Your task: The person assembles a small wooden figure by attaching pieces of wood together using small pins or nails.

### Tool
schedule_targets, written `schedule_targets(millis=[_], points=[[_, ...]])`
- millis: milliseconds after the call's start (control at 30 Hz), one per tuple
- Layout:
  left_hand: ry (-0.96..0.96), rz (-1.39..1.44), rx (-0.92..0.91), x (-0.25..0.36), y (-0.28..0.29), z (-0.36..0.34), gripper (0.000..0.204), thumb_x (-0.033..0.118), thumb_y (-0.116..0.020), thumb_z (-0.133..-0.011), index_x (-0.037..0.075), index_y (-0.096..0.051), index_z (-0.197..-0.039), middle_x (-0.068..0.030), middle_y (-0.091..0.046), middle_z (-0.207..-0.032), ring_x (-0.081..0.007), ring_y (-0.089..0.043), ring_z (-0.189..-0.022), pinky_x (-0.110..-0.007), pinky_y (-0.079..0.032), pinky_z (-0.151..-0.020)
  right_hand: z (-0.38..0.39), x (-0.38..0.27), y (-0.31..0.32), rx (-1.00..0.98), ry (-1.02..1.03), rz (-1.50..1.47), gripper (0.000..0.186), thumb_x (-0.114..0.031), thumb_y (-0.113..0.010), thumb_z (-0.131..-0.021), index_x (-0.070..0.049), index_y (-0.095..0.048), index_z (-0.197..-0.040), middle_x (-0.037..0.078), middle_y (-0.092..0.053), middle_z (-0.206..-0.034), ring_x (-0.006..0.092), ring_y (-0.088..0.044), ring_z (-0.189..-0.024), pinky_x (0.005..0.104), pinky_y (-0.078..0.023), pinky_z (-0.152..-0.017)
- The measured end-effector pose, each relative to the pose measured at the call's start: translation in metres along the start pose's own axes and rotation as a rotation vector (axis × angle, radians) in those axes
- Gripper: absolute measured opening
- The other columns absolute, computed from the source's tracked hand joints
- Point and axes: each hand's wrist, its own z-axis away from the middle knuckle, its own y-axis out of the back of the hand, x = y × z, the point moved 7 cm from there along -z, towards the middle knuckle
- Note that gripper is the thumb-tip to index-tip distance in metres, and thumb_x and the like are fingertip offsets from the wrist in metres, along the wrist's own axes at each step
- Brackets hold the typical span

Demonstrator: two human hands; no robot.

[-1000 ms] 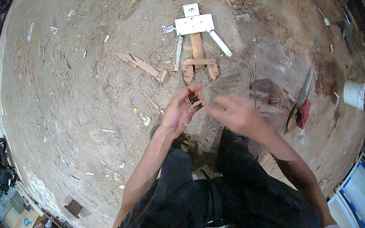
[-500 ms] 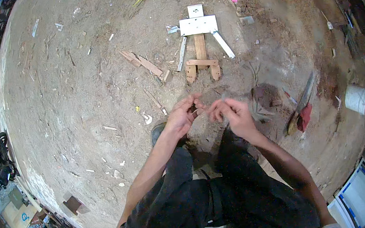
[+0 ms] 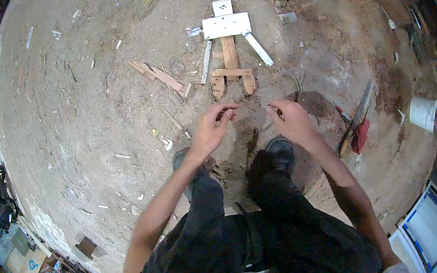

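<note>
My left hand [image 3: 219,117] is closed, thumb and fingers curled together around something too thin or hidden to name. Across a small gap, my right hand [image 3: 280,113] pinches near its fingertips something thin that I cannot make out. Both hover over the dirt floor between my shoes [image 3: 278,153]. Just beyond them lies a figure laid out from boards: a small white square [image 3: 222,8] with dark marks, a white rectangle [image 3: 226,25], two white side strips [image 3: 258,48], a wooden middle board [image 3: 229,51] and a brown crosspiece [image 3: 232,73] on two short holed pieces [image 3: 218,87].
Loose wood pieces [image 3: 164,80] lie left of the figure. A long blade [image 3: 361,109] rests beside a red cloth [image 3: 360,135] at right. A white bucket [image 3: 423,114] and a white-and-blue framed panel [image 3: 429,225] are on the right; a motorcycle [image 3: 0,198] stands at far left.
My hands have moved apart and slightly up toward the board figure, fingers now more curled in. More of my shoes shows as my forearms and legs shifted.
</note>
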Motion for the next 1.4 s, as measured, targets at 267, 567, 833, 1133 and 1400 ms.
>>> schedule_targets(millis=[267,567,833,1133,1400], points=[[-0.344,-0.546,-0.332,0.050,0.046,-0.059,0.017,0.016,-0.062,-0.095,0.006,-0.065,-0.109,-0.0153,-0.066,-0.101,-0.0368,-0.064,-0.099,-0.045,-0.051,-0.086,0.017,0.012,0.039,-0.289,-0.093,-0.007,0.020,-0.021,-0.063,-0.094,-0.003,-0.067,-0.103,0.021,-0.068,-0.089,0.0387,-0.067,-0.083,0.0465,-0.052,-0.073],[-0.526,-0.635,-0.181,0.041,0.012,-0.118,0.035,0.020,-0.071,-0.085,0.011,-0.063,-0.117,-0.0112,-0.060,-0.109,-0.0343,-0.058,-0.108,-0.044,-0.051,-0.091,-0.075,0.001,0.014,-0.023,-0.008,-0.025,0.019,-0.018,-0.062,-0.095,0.000,-0.066,-0.100,0.021,-0.063,-0.083,0.0327,-0.061,-0.073,0.0431,-0.048,-0.066],[-0.471,-0.475,-0.083,0.017,0.005,-0.124,0.031,0.019,-0.072,-0.086,0.010,-0.068,-0.115,-0.0125,-0.064,-0.116,-0.0384,-0.061,-0.105,-0.043,-0.053,-0.088,-0.099,0.001,0.012,0.055,0.004,-0.235,0.019,-0.019,-0.061,-0.097,0.000,-0.066,-0.097,0.019,-0.063,-0.079,0.0303,-0.063,-0.067,0.0382,-0.049,-0.063],[0.049,0.242,-0.011,0.032,0.018,-0.106,0.032,0.021,-0.078,-0.089,0.004,-0.069,-0.114,0.0011,-0.067,-0.101,-0.0042,-0.061,-0.081,-0.027,-0.053,-0.071,-0.088,-0.056,0.054,-0.048,-0.096,-0.168,0.020,-0.020,-0.057,-0.100,-0.002,-0.064,-0.103,0.016,-0.056,-0.070,0.0156,-0.052,-0.060,0.0346,-0.043,-0.057],[0.032,0.503,-0.139,0.089,0.022,-0.068,0.030,0.014,-0.082,-0.084,0.001,-0.072,-0.109,0.0012,-0.067,-0.092,-0.0055,-0.060,-0.082,-0.024,-0.049,-0.070,-0.064,-0.075,0.050,-0.231,-0.146,-0.678,0.031,-0.028,-0.051,-0.105,0.000,-0.064,-0.109,-0.002,-0.054,-0.075,0.0093,-0.049,-0.068,0.0280,-0.040,-0.059]])
